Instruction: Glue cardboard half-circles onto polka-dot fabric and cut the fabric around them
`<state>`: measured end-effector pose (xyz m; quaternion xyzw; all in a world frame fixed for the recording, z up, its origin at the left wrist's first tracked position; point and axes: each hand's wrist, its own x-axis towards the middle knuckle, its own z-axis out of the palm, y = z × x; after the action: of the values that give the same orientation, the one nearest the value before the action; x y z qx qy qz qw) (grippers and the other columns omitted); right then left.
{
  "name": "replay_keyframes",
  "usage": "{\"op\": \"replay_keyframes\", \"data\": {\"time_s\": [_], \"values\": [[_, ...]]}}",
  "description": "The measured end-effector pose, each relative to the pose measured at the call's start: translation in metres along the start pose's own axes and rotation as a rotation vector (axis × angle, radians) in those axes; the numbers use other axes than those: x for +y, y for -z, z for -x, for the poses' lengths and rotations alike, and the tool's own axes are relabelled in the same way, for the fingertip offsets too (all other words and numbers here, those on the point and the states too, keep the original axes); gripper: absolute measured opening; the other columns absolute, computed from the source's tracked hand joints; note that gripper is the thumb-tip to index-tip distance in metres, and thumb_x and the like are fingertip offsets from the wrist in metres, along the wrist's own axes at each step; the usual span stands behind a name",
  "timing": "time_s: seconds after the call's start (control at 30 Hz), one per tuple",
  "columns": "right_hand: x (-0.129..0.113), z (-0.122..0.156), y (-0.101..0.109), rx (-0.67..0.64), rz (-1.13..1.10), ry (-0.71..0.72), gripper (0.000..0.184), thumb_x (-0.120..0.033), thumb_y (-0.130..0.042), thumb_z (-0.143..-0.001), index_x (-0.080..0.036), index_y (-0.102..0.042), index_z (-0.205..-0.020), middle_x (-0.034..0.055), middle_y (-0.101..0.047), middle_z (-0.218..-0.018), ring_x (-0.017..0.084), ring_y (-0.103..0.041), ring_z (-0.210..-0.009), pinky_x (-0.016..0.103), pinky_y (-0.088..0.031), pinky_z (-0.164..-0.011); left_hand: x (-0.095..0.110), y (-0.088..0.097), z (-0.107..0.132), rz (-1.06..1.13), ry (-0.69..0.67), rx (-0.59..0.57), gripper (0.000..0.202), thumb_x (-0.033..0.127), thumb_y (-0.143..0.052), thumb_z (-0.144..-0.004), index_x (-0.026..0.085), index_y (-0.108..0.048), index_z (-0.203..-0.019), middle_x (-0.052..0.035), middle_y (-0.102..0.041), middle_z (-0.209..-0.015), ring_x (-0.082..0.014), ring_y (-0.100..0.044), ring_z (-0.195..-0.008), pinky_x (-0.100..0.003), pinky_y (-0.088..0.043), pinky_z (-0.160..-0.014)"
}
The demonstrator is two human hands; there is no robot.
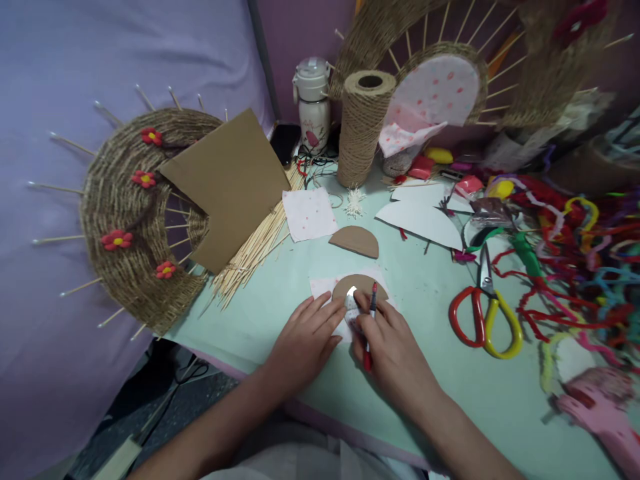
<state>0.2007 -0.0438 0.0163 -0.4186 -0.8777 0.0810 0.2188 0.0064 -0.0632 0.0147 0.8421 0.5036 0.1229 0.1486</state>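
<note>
At the near middle of the table, a half-round piece of cardboard lies on a white napkin with pink dots. My left hand rests over the napkin's left side, fingers stretched out, their tips at a small pale piece that partly covers the cardboard. My right hand is closed around a red pen, which stands nearly upright, and its fingers touch the pale piece from the right. What that piece is, I cannot make out. A second half-round cardboard lies just beyond.
Red-and-yellow scissors lie to the right, beside tangled pipe cleaners and a pink glue gun. A twine roll and a bottle stand behind. Leftward are a woven twine arch, square cardboard and thin sticks.
</note>
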Motion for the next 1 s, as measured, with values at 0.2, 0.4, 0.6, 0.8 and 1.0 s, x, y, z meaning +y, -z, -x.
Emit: {"op": "replay_keyframes", "data": {"time_s": [0.2, 0.4, 0.6, 0.8, 1.0], "values": [[-0.0009, -0.0004, -0.0016, 0.004, 0.006, -0.007, 0.011, -0.011, -0.051, -0.086, -0.012, -0.061, -0.091, 0.0212, -0.062, -0.125, 0.034, -0.05, -0.116, 0.05, -0.051, -0.092, 0.0004, 0.0009, -0.0008, -0.01, -0.011, 0.007, 0.041, 0.025, -0.042, -0.098, 0.016, -0.048, -0.137, -0.0098, -0.051, -0.145, -0.0247, -0.04, -0.138, -0.048, -0.036, -0.113], [-0.002, 0.0002, -0.0041, 0.003, 0.001, -0.017, 0.009, -0.009, -0.052, -0.085, -0.012, -0.06, -0.086, 0.0218, -0.061, -0.129, 0.034, -0.051, -0.114, 0.048, -0.052, -0.09, 0.0001, 0.0003, -0.0015, -0.025, -0.022, 0.035, 0.041, 0.023, -0.043, -0.097, 0.015, -0.048, -0.137, -0.0103, -0.052, -0.144, -0.025, -0.042, -0.137, -0.048, -0.037, -0.112], [-0.0034, -0.0013, -0.0037, -0.014, -0.005, -0.021, 0.009, -0.008, -0.052, -0.085, -0.012, -0.06, -0.085, 0.0231, -0.059, -0.131, 0.036, -0.052, -0.115, 0.049, -0.052, -0.091, -0.0004, -0.0012, -0.0003, 0.0, -0.011, 0.028, 0.041, 0.024, -0.044, -0.097, 0.017, -0.047, -0.137, -0.0096, -0.053, -0.143, -0.0239, -0.04, -0.138, -0.047, -0.036, -0.113], [-0.0043, -0.0012, -0.0035, 0.006, 0.019, -0.007, 0.009, -0.009, -0.053, -0.086, -0.012, -0.06, -0.089, 0.0227, -0.06, -0.13, 0.036, -0.051, -0.117, 0.05, -0.052, -0.09, -0.003, -0.0009, 0.0002, 0.062, 0.009, 0.071, 0.042, 0.022, -0.043, -0.097, 0.013, -0.045, -0.137, -0.0119, -0.052, -0.143, -0.0232, -0.044, -0.136, -0.047, -0.038, -0.112], [-0.0057, -0.0031, -0.0011, -0.003, 0.025, -0.021, 0.009, -0.007, -0.054, -0.084, -0.012, -0.06, -0.087, 0.0208, -0.066, -0.116, 0.036, -0.053, -0.112, 0.049, -0.053, -0.087, -0.0058, -0.0018, 0.0002, 0.11, 0.001, 0.176, 0.041, 0.008, -0.037, -0.093, 0.014, -0.053, -0.129, -0.012, -0.058, -0.137, -0.0212, -0.052, -0.129, -0.044, -0.044, -0.109]]}}
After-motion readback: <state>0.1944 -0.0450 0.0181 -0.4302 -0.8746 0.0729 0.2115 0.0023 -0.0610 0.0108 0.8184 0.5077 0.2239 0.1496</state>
